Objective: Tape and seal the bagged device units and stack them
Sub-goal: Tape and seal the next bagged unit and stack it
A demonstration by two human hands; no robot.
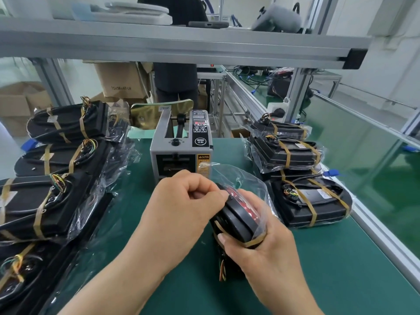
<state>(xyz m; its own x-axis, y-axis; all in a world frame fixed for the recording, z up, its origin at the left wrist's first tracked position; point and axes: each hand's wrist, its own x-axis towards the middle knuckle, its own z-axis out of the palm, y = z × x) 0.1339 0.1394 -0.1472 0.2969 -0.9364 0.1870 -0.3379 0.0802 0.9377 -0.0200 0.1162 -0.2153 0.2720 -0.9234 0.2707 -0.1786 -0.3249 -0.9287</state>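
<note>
A black device unit with a red face sits inside a clear plastic bag, held on end above the green mat. My right hand grips its lower part, fingers curled round a strip of tan tape. At the unit's upper left edge my left hand pinches the bag, fingers curled. Coloured wires hang out below the unit. A grey tape dispenser stands just behind my hands.
Several bagged, taped units are stacked at the left and at the right. An aluminium shelf runs overhead. Cardboard boxes and a person stand behind the bench. The table's metal edge runs along the right.
</note>
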